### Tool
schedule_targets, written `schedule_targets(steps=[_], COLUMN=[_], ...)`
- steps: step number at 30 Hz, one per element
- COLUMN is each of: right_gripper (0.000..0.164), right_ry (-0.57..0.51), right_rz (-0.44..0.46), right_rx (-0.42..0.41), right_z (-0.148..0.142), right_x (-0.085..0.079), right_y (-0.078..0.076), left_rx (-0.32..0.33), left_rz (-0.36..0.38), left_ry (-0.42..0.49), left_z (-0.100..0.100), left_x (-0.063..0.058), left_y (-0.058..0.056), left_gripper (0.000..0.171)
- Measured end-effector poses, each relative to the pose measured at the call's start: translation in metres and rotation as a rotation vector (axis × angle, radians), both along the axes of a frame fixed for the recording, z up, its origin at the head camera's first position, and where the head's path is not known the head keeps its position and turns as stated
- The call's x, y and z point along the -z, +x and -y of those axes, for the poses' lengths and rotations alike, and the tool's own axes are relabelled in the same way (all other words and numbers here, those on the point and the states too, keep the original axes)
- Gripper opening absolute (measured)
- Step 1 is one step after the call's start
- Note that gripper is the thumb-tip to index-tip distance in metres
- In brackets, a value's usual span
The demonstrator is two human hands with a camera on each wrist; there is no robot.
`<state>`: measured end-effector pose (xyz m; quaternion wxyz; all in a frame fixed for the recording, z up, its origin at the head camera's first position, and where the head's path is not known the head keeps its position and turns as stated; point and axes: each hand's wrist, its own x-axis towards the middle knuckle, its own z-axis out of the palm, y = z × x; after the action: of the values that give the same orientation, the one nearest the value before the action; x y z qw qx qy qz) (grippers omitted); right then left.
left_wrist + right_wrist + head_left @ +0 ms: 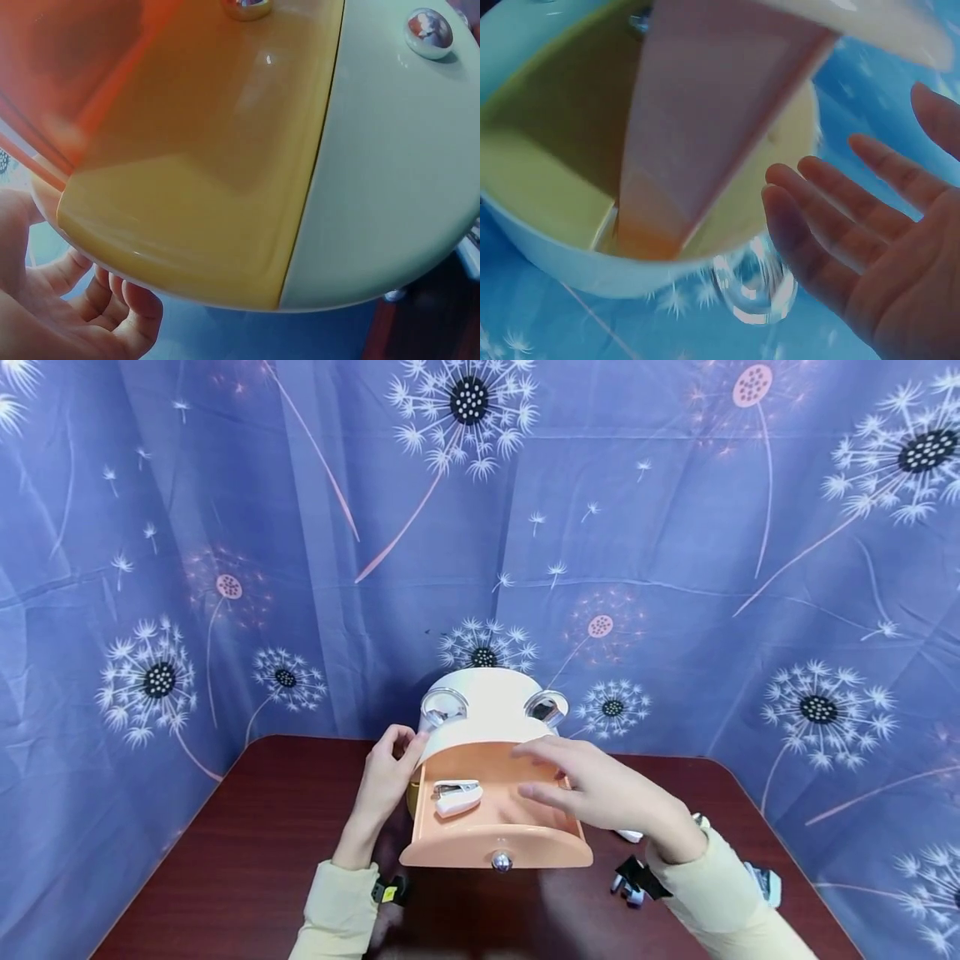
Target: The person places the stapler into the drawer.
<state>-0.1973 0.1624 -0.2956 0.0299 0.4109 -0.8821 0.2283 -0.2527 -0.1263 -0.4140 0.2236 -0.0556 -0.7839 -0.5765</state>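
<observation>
A white rounded drawer cabinet (487, 689) stands on the table, with its peach-orange top drawer (457, 850) pulled out. Inside the drawer, toward its left side, lies a small white stapler (457, 799). My left hand (386, 777) holds the cabinet's left edge, fingers curled against its side in the left wrist view. Over the right part of the drawer hovers my right hand (600, 785), fingers spread and holding nothing. Below the orange drawer, a yellow drawer (202, 187) and a pale green drawer (382, 172) are closed.
A chrome-rimmed round piece (444, 705) sits on each side of the cabinet's top. Small items, among them a pale one (767, 883), lie on the dark red table (247, 827) around the right forearm. Behind hangs a blue dandelion-print curtain (645, 527).
</observation>
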Motion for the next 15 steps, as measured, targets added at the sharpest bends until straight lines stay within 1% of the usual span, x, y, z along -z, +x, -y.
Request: schedule_targets(steps=[3, 7, 9, 13, 15], right_gripper=[0.040, 0.035, 0.035, 0.034, 0.034], right_ry=[-0.110, -0.226, -0.241, -0.210, -0.205], right_rz=[-0.019, 0.012, 0.009, -0.048, -0.059], right_rx=[0.054, 0.157, 0.218, 0.338, 0.386], right_z=[-0.014, -0.033, -0.040, -0.055, -0.064], right_x=[0.005, 0.014, 0.020, 0.035, 0.044], right_y=[0.003, 0.006, 0.007, 0.010, 0.012], left_rx=[-0.003, 0.004, 0.007, 0.009, 0.006], left_rz=[0.000, -0.002, -0.002, 0.010, 0.015], left_ry=[-0.004, 0.005, 0.009, 0.003, 0.000], left_z=[0.001, 0.000, -0.001, 0.000, 0.002], left_x=[0.000, -0.001, -0.001, -0.001, -0.002], left_y=[0.000, 0.000, 0.000, 0.000, 0.000], left_gripper=[0.027, 0.028, 0.028, 0.029, 0.029])
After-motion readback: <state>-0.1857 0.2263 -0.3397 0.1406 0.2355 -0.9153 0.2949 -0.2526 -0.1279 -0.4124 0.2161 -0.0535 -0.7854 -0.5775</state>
